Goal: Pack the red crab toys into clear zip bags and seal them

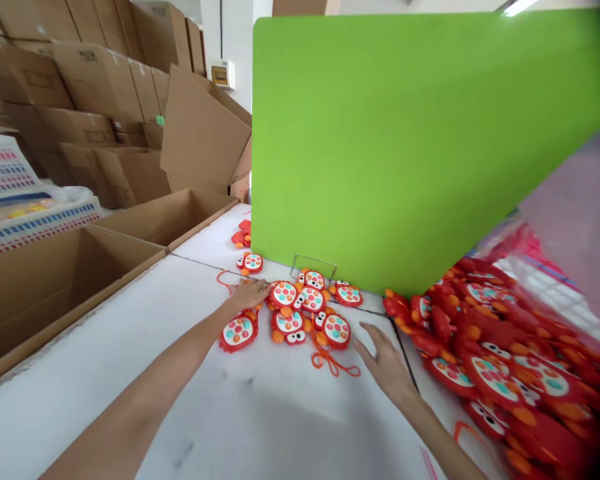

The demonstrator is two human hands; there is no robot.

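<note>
Several red crab-shaped toys with white button faces, googly eyes and orange claws lie in a cluster on the white table. My left hand point(250, 294) reaches to the cluster's left side, fingers stretched out against a crab toy point(283, 294); a second crab toy point(239, 331) lies just below that hand. On the other side my right hand point(386, 360) is held open, fingers apart, with nothing in it. Nearest to it is a crab toy point(337, 329), and a loose orange cord point(333, 363) trails from the cluster.
A big pile of crab toys point(495, 373) covers the right side. An upright green board point(380, 147) stands behind the cluster, by a thin wire stand point(314, 261). Open cardboard boxes point(155, 223) line the table's left edge point(80, 303); stacked cartons rise beyond.
</note>
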